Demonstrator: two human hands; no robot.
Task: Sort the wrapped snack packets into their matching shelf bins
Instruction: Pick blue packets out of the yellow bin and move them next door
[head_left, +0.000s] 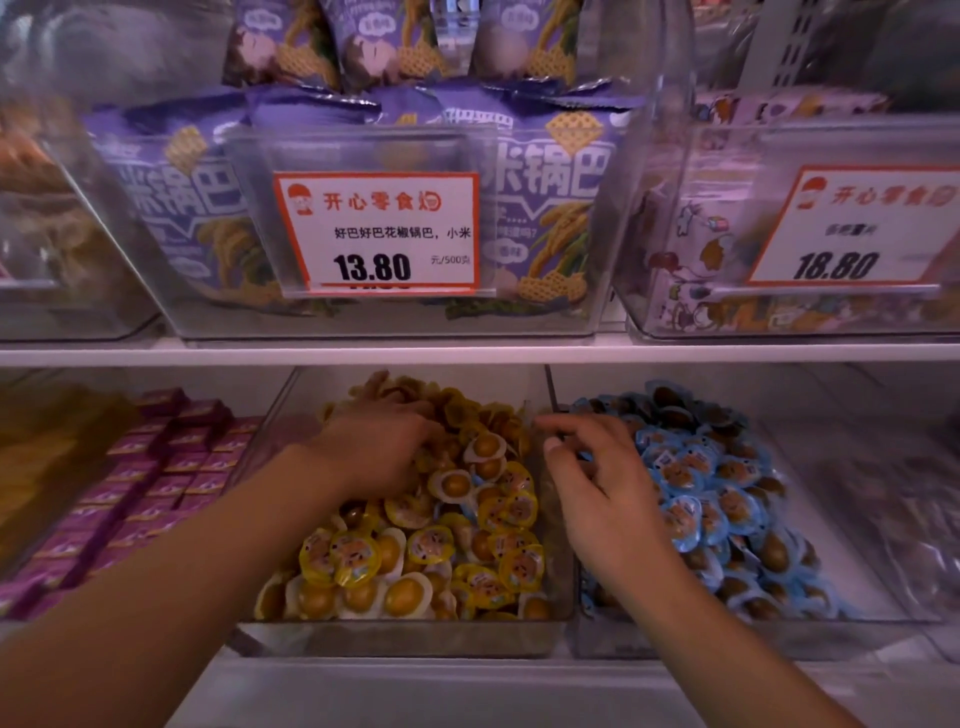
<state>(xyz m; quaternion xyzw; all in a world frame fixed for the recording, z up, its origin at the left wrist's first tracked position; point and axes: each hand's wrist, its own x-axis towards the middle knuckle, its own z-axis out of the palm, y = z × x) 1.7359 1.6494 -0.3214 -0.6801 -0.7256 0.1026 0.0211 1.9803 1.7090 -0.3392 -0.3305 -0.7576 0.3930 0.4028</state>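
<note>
On the lower shelf a clear bin (405, 642) holds a heap of yellow-wrapped egg packets (415, 556). The clear bin to its right (727, 639) is filled with blue-wrapped egg packets (727, 499). My left hand (382, 447) lies palm down deep in the yellow heap, its fingertips buried among the packets, so whether it holds one is hidden. My right hand (597, 478) hovers over the wall between the two bins, fingers loosely curled and spread, with nothing seen between them.
Purple boxed snacks (156, 483) fill the bin to the left. The upper shelf (467, 353) carries clear bins of purple snack bags (197, 208) with price tags (379, 234). A bin of clear-wrapped goods (893, 499) stands far right.
</note>
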